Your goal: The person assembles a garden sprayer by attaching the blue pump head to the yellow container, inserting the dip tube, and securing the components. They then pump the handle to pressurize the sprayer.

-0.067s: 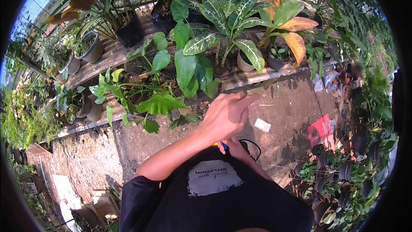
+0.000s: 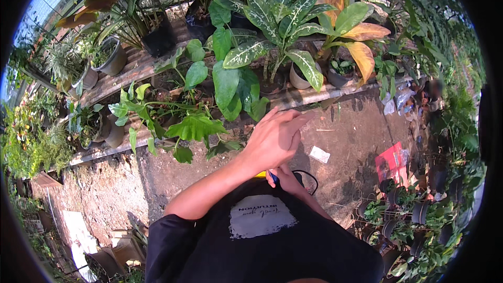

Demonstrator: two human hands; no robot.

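Note:
My left hand (image 2: 273, 139) is held up in front of my chest, back of the hand showing. Its fingers are apart and partly stretched, with nothing visible in them. Below it, close to my body, my right hand (image 2: 287, 179) is closed around a small blue and yellow object (image 2: 272, 177); most of that object is hidden, so I cannot tell its kind. Beyond my left hand stand potted plants, the closest being broad green leaves (image 2: 227, 84) and a lobed leaf (image 2: 196, 127). My left hand appears apart from the leaves.
A corrugated ledge (image 2: 309, 96) carries several pots, including a white-speckled leafy plant (image 2: 283, 26). On the ground lie a small white piece (image 2: 319, 154) and a red sheet (image 2: 390, 162). A black cable loop (image 2: 316, 181) curves beside my right hand. More potted plants (image 2: 414, 212) line the right side.
The fingers of my left hand have spread and lifted a little from a more curled shape. My right hand has stayed nearly in place.

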